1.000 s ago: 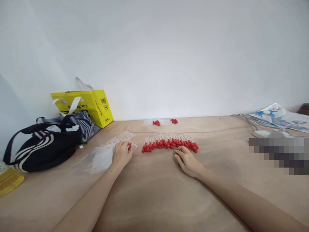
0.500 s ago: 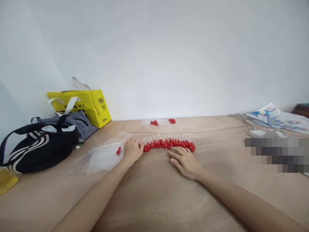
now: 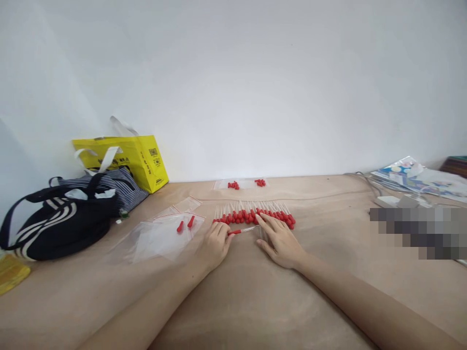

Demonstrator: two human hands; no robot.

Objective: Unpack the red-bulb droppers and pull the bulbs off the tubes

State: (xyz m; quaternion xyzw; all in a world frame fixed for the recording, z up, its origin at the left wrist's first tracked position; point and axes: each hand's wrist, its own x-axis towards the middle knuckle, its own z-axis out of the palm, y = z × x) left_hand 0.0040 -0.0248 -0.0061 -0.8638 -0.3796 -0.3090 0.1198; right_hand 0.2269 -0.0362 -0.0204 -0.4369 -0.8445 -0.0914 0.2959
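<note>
A row of droppers with red rubber bulbs and thin clear tubes lies across the table, bulbs towards me. In front of the row, my left hand is closed at the bulb end of a single dropper. That dropper's clear tube points right, and its tip reaches the fingers of my right hand. My right hand lies with fingers stretched and thumb apart, by the row's near edge; whether it touches the tip is unclear. Two loose red bulbs rest on clear zip bags to the left.
Behind the row, a clear bag holds two small clusters of red bulbs. On the left stand a yellow shopping bag, a striped bag and a black bag. Printed packets and a cable lie at the right.
My left hand has moved right, off the zip bags to the front of the row, and now holds a dropper. A second loose bulb now shows on the bags. My right hand has barely moved.
</note>
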